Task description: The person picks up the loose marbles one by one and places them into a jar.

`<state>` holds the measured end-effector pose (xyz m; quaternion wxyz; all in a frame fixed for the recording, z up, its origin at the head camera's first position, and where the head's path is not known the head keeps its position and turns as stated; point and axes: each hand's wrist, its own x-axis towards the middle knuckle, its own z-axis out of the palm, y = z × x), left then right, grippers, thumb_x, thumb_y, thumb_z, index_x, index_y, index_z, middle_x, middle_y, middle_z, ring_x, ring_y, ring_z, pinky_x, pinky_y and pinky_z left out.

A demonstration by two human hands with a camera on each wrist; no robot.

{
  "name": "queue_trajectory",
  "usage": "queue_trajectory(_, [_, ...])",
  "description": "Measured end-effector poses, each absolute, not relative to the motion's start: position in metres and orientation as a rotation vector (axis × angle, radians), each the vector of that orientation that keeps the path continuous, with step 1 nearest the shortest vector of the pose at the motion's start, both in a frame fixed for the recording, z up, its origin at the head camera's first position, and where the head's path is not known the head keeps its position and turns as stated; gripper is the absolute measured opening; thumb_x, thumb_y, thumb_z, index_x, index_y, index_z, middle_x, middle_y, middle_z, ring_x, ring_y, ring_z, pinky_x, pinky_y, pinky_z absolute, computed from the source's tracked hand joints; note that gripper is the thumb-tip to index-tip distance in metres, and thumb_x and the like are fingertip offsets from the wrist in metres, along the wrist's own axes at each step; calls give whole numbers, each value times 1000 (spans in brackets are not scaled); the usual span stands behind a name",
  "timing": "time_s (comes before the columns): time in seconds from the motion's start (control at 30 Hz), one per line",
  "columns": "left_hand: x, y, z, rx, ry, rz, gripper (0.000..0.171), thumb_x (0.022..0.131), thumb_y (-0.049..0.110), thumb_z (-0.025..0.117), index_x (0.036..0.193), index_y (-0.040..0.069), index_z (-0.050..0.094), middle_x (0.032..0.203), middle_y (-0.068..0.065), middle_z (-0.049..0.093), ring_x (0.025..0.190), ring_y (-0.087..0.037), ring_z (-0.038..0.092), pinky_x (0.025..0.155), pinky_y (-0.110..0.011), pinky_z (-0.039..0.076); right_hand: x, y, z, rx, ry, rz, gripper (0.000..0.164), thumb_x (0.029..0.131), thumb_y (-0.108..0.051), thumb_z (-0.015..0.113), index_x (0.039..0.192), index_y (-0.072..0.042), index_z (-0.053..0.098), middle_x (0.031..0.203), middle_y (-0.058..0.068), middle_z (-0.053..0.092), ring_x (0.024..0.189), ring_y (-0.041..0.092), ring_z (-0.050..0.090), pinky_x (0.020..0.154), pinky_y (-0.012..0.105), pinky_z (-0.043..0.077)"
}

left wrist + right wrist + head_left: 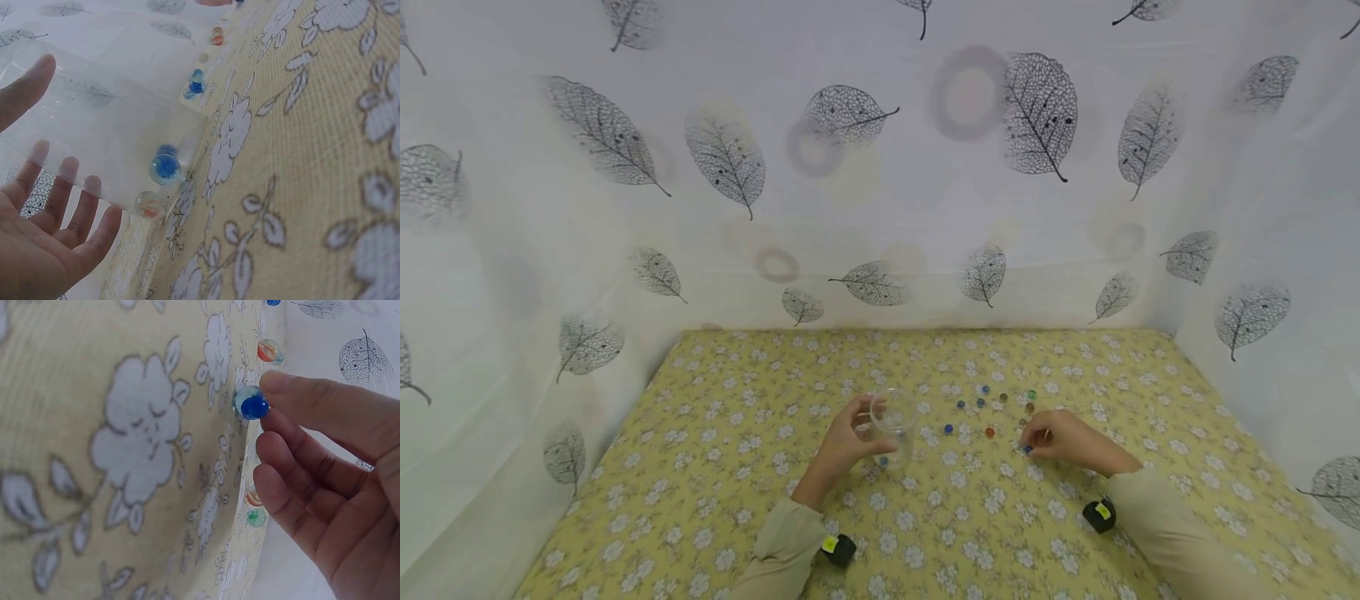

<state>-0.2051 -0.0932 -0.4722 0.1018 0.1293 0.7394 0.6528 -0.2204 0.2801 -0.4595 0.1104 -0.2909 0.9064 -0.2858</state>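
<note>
My left hand (844,442) grips a clear, see-through cup (895,415) around its side. In the left wrist view, blue marbles (165,169) and an orange-streaked marble (149,204) lie at the bottom of the cup. To the right, my right hand (1063,437) pinches a blue marble (252,403) between thumb and index fingertips, low over the cloth; whether that marble touches the cloth I cannot tell. The other fingers of this hand are curled.
Several loose marbles lie between and beyond the hands, among them a dark blue marble (948,429), an orange marble (990,432) and a green marble (1032,394). A yellow floral cloth (722,467) covers the table. White leaf-printed curtains (880,208) enclose its back and sides.
</note>
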Motion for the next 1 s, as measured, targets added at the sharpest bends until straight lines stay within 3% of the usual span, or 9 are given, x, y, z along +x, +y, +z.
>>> queue_trajectory(0.7, [-203,-91,-474,355,2230,1923,71,73,21,81,133,6,46,134,-19,49,124,-32,48,106,-47,42,-217,280,-463,-847,2668,-814,10,80,-6,72,88,-10,69,85,0,65,69,0,56,58,19,51])
queue_trajectory(1.0, [-204,-91,-474,362,2237,1924,71,73,21,82,133,5,46,133,-19,49,123,-33,48,106,-48,42,-221,275,-443,-901,2765,-772,9,81,-4,70,90,-8,70,85,2,66,71,3,57,60,20,51])
